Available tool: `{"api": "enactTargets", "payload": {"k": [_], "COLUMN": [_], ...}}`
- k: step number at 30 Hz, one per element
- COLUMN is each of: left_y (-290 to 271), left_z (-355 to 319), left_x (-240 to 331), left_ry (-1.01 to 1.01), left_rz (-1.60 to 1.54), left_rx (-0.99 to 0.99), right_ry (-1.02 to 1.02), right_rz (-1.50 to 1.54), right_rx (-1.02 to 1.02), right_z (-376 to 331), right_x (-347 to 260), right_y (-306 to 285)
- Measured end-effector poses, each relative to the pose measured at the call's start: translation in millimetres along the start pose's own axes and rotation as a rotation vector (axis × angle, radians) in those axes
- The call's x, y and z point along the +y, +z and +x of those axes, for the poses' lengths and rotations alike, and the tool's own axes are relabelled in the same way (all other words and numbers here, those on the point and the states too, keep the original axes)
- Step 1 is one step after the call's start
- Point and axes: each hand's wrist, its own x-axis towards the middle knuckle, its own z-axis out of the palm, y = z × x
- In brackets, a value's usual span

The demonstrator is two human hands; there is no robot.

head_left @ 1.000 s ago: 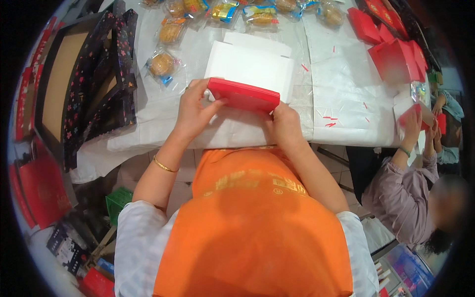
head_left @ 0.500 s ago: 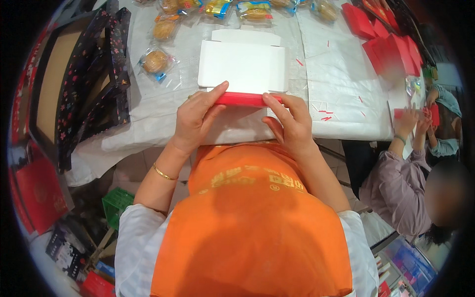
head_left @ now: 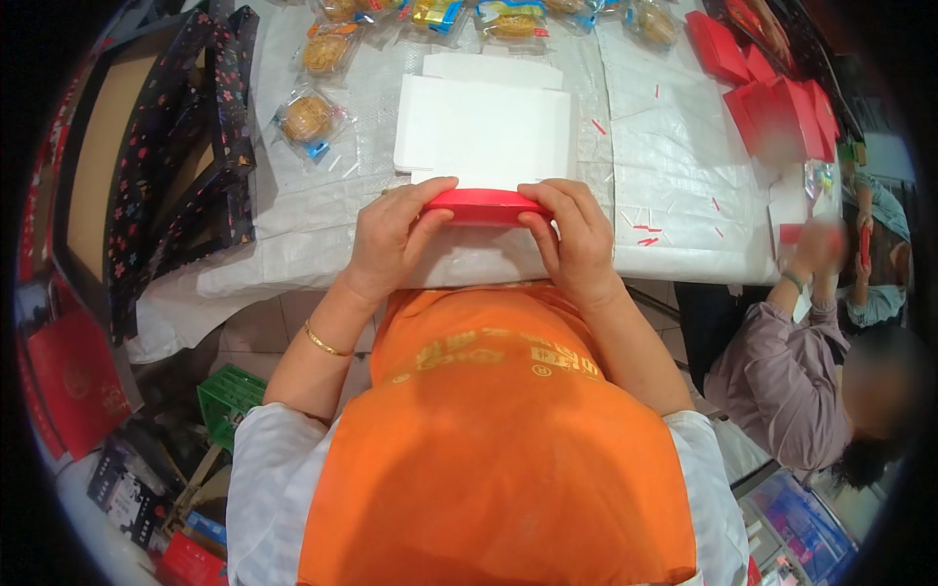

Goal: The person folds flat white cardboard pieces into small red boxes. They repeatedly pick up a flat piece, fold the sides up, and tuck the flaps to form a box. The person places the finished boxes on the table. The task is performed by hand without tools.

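Observation:
An unfolded cardboard box (head_left: 487, 132), white inside and red outside, lies at the table's near edge with its flaps spread. My left hand (head_left: 393, 232) pinches the left end of its raised red near side, thumb toward me and fingers over the top. The right end of that side is pinched by my right hand (head_left: 575, 230) in the same way. Between the two hands the red strip bows slightly. Left of the box lies a round pastry in clear wrapping (head_left: 308, 119).
More wrapped pastries (head_left: 513, 20) line the far side of the white-covered table (head_left: 684, 249). Dark flowered boxes (head_left: 186, 166) stand at the left. Red boxes (head_left: 782, 112) and small paper scraps (head_left: 645, 230) are to the right. A co-worker (head_left: 782, 361) sits at the right, hands on the table.
My fingers have drawn in at both ends of the red side, which now bows and faces me more. The co-worker's hands have shifted.

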Motion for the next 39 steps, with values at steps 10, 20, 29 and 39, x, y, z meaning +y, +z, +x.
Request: {"api": "enactTargets", "payload": {"k": [10,20,29,39], "left_y": [-4,-7,-1,-67], "left_z": [-6,-49,-67,44], "left_x": [7,42,31,-43], "left_ry": [0.03,-0.508,-0.91,-0.424], "left_rz": [-0.041,-0.69,-1.066,0.023], "left_rx": [0.035,0.236,0.148,0.199], "right_ry": [0.01,0.104,0.246,0.89], "right_rz": [0.055,-0.285,-0.403,0.331], "right_rx": [-0.018,0.004,-0.471,-0.064], "right_z": [-9,79,130,-23], "right_x": [-16,92,135,89], "right_y": [-8,0,26,-72]}}
